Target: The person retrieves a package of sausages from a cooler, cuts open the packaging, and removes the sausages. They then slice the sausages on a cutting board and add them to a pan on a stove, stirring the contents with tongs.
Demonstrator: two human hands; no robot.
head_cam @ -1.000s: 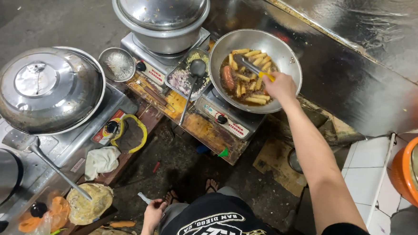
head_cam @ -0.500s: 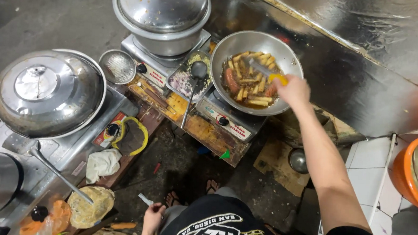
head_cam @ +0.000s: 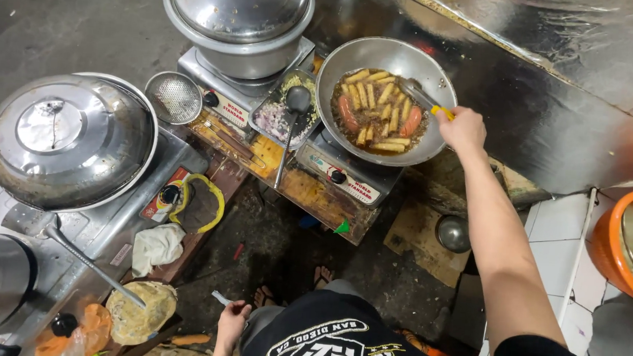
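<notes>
Steel dominates the left of the scene: a large domed lid (head_cam: 66, 139) covers a wide pan on the leftmost stove, with a long ladle (head_cam: 85, 256) resting on the stove body below it. Just right of it, a small mesh strainer (head_cam: 174, 98) lies beside a tall lidded pot (head_cam: 238, 22) on a second burner. A metal tray (head_cam: 280, 111) of chopped ingredients with a black ladle (head_cam: 295, 108) laid across it sits between that pot and the wok.

Low in the frame, the left hand (head_cam: 231, 324) is curled loosely around a small pale object (head_cam: 220, 298); the object cannot be identified.

The wok (head_cam: 385, 98) stands on the right-hand stove (head_cam: 346, 172) and holds fries and sausages (head_cam: 378, 109) in bubbling oil. The right hand (head_cam: 463, 129) is closed in a firm grip on the yellow handle of metal tongs (head_cam: 423, 98), whose tips reach into the food at the wok's far right.

Hazards, as judged:
- Hot oil may splash onto the bare forearm (head_cam: 501, 238) if the tongs are moved abruptly
- The wok may tip or slide on its burner if the tongs press on its rim
- Sandalled feet (head_cam: 292, 289) stand close to the stove; spilled oil could reach them
</notes>
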